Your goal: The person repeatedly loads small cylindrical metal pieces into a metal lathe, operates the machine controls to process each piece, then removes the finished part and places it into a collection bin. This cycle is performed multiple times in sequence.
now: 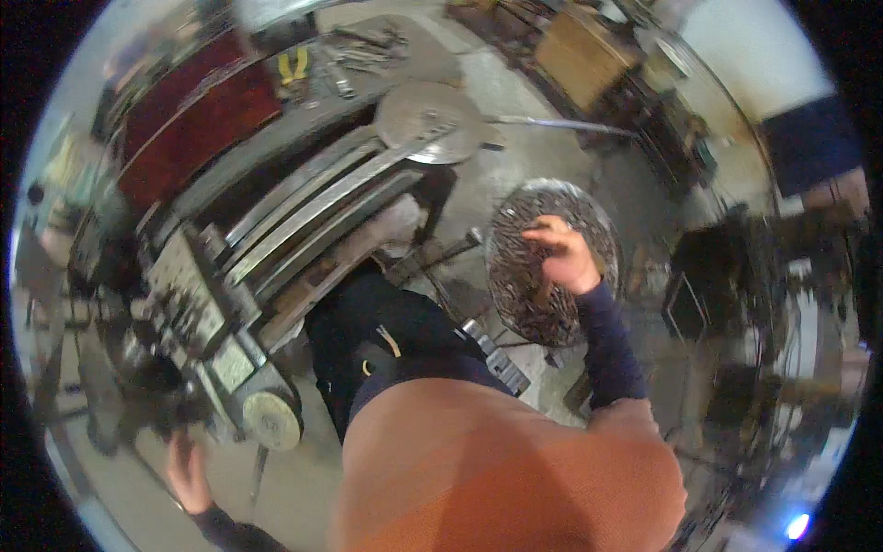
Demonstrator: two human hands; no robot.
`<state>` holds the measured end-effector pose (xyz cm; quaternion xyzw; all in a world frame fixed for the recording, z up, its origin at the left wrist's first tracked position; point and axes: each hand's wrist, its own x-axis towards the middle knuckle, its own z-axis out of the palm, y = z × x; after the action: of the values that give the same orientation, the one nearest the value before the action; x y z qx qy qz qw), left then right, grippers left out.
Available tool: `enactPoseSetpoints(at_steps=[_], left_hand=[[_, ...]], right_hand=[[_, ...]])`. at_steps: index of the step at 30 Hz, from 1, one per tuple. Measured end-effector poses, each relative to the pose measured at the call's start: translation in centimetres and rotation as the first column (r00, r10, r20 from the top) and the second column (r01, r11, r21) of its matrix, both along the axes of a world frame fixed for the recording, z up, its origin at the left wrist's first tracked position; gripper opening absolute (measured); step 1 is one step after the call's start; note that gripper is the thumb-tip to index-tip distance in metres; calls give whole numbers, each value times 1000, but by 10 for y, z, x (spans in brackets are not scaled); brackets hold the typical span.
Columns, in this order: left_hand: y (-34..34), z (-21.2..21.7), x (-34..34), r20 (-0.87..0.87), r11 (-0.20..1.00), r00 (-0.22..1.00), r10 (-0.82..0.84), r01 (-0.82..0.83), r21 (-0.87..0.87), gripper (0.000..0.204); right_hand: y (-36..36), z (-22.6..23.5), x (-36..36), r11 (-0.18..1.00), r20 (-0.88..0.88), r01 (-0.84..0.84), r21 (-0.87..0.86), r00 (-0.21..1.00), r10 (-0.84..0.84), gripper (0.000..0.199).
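My right hand (566, 256): fingers loosely parted, above a tub (563, 187) of metal pieces (517, 269). My left hand (189, 474): blurred, half-spread, near a pale wheel (272, 421).

No lettering, number, label or sign can be read. On the grey metal machine with long parallel rails (317, 208), the pale angular panel with dark spots (179, 265) at the rails' lower-left end is too blurred to tell markings from fittings. The small pale rectangular plate (233, 364), on the machine below that panel, is equally illegible.
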<state>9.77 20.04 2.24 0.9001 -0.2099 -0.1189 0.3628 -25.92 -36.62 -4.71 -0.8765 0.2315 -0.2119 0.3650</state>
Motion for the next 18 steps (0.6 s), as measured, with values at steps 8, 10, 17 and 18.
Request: enactPoseSetpoints(at_steps=[8, 10, 17, 18], left_hand=[[-168, 45, -45, 6, 897, 947, -322, 307, -318, 27], [-183, 37, -49, 280, 849, 884, -375, 449, -280, 25], [-190, 20, -60, -304, 758, 888, -345, 73, -648, 26], [-189, 17, -60, -328, 751, 870, -369, 71, -657, 26]], right_hand=[[135, 47, 191, 613, 531, -756, 232, 626, 571, 61], [157, 59, 211, 536, 517, -823, 187, 546, 659, 64], [178, 70, 227, 436, 476, -895, 92, 424, 770, 70], [179, 70, 229, 436, 468, -897, 71, 416, 780, 71]])
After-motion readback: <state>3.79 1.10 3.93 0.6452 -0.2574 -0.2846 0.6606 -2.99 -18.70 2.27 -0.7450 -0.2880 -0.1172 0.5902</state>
